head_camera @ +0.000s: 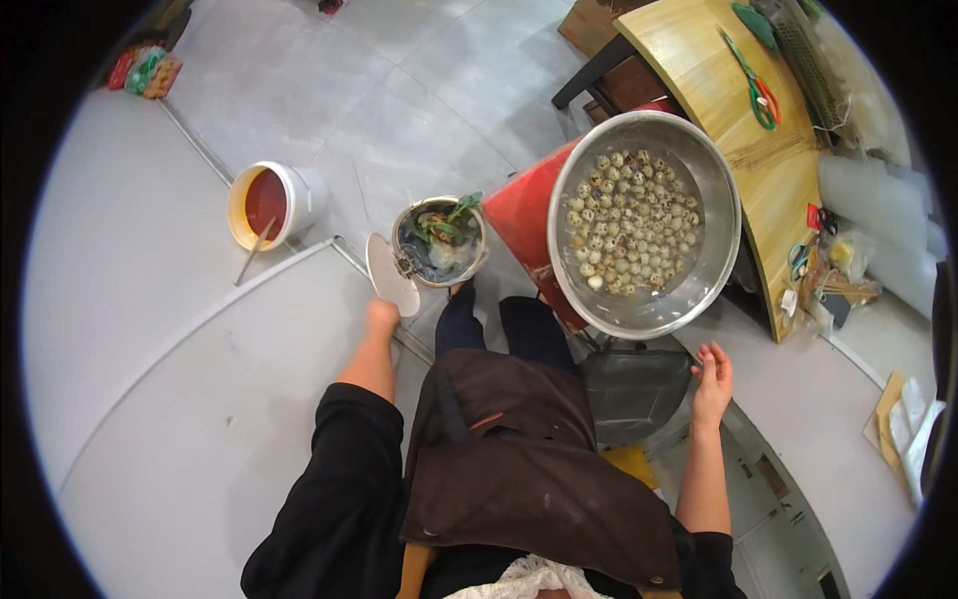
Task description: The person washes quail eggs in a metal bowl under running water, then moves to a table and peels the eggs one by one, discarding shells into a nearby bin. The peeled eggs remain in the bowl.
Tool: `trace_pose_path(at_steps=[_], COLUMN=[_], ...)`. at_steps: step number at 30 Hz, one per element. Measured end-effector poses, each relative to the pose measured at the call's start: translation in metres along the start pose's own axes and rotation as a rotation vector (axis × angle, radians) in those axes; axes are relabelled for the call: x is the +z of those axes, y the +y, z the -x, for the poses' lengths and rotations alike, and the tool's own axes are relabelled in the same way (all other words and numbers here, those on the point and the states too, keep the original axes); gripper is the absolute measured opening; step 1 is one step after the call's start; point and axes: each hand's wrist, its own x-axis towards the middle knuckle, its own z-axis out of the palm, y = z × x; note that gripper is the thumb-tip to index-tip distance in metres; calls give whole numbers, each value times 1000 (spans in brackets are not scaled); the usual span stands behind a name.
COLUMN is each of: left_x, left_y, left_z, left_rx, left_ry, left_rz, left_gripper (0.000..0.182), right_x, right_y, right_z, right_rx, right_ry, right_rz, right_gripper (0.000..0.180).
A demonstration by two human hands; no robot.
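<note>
My left hand (pixel 383 317) is at the lower edge of a pale round lid (pixel 394 278); its fingers are hidden, so a grip cannot be made out. The lid stands tilted beside a bin (pixel 483 260), joined at what looks like a hinge. Green leaves (pixel 447 226) and clear plastic lie in the lined bin. On the right, my right hand (pixel 713 374) is raised, empty, with fingers loosely curled and apart. Above it sits a large metal basin (pixel 637 323) of water, holding many speckled quail eggs (pixel 636 217). One paler egg (pixel 595 282) lies near the left side.
A red surface (pixel 528 210) shows under the basin. Scissors (pixel 763 97) lie on a curved wooden tabletop (pixel 696 45). At left, a white bucket (pixel 303 198) holds red-orange liquid and a rod (pixel 254 253). A dark padded seat (pixel 636 393) is beside my apron.
</note>
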Motion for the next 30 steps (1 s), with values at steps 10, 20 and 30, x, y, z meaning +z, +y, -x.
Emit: trace_pose_path(at_steps=[10,20,30], left_x=[-28,-49,-22], left_y=[25,21,13], left_z=[15,14,43], left_rx=[48,97,62], left_ry=[28,-86,-111], left_rz=[-186,-143,12], left_gripper=[34,39,37], right_x=[-25,22,52], right_y=[-23,-53,-76], right_z=[-89,-92,-122], right_rx=[-60,-125,-237], right_ry=[-180,-301,-442], right_rz=[69,5,68], right_gripper=[34,31,29])
